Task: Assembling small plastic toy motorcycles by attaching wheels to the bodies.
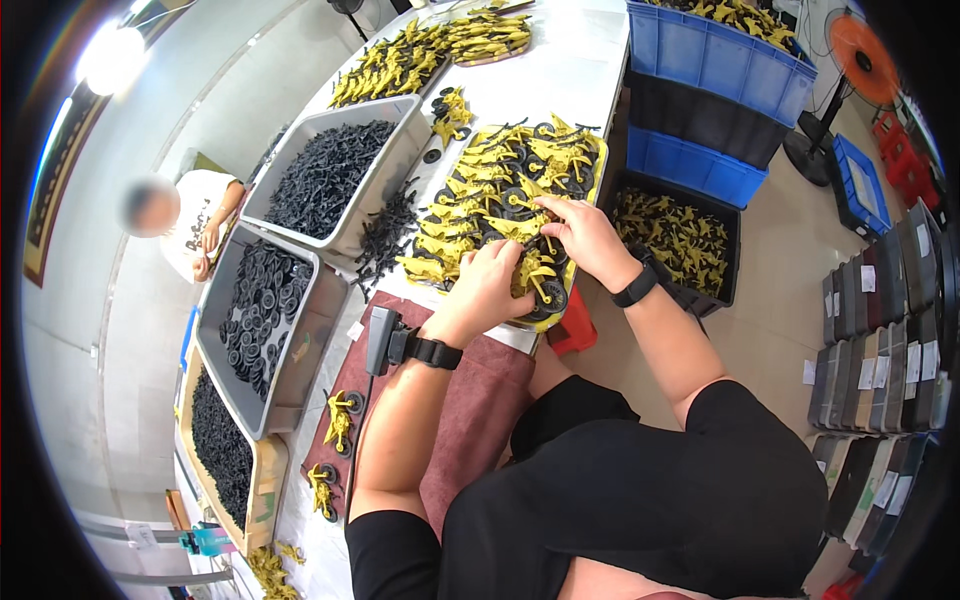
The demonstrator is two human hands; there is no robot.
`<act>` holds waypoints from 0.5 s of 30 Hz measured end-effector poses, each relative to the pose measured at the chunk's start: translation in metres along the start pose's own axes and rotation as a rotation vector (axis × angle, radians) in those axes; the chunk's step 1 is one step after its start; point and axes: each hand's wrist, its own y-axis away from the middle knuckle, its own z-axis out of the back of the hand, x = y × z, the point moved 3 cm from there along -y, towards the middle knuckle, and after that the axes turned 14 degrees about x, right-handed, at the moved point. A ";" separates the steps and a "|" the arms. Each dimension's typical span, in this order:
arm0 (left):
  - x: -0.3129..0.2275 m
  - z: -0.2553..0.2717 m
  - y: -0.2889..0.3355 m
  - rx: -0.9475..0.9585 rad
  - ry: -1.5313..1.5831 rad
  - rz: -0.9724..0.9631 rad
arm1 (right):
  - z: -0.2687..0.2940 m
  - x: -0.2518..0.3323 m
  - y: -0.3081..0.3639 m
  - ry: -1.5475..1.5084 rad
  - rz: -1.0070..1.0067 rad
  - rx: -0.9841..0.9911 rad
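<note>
A yellow-rimmed tray (pixel 602 165) on the table holds rows of small toy motorcycles (pixel 490 172) with yellow bodies and black wheels. My left hand (pixel 487 287) is at the tray's near side, its fingers curled round a toy motorcycle (pixel 538 272) whose yellow front and black wheel show beside the thumb. Reaching in from the right, my right hand (pixel 590 238) has finger and thumb closed on the yellow part of another toy motorcycle (pixel 525 200). The palms hide part of what each hand grips. Both wrists wear black bands, and a cabled device sits on the left one.
Left of the tray stand grey bins of black parts (pixel 330 175) and wheels (pixel 265 310). Two toy motorcycles lie on the maroon cloth (pixel 480 385). Blue crates (pixel 715 60) and a black crate of yellow parts (pixel 672 235) stand right. A person (pixel 200 220) sits far left.
</note>
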 end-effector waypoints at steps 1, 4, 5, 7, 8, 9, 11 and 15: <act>-0.001 0.000 0.000 -0.020 0.041 -0.024 | 0.000 -0.001 0.000 0.043 0.063 -0.029; 0.004 -0.003 0.000 -0.058 0.033 -0.055 | -0.003 -0.006 0.002 -0.022 -0.013 -0.052; 0.006 -0.004 0.001 -0.100 0.017 -0.083 | -0.003 -0.006 0.003 -0.052 -0.094 -0.029; 0.009 -0.004 0.003 -0.105 0.037 -0.092 | 0.000 0.003 0.002 -0.077 -0.125 0.035; 0.010 -0.004 0.004 -0.108 0.054 -0.101 | 0.001 0.006 0.001 -0.105 -0.156 0.095; 0.010 -0.003 0.005 -0.114 0.058 -0.098 | 0.003 0.010 0.000 -0.101 -0.153 0.101; 0.004 -0.003 0.004 -0.175 -0.071 -0.087 | 0.005 0.011 0.000 -0.114 -0.151 0.199; -0.002 0.002 0.001 -0.223 -0.124 0.006 | 0.008 0.012 0.007 0.063 0.005 -0.300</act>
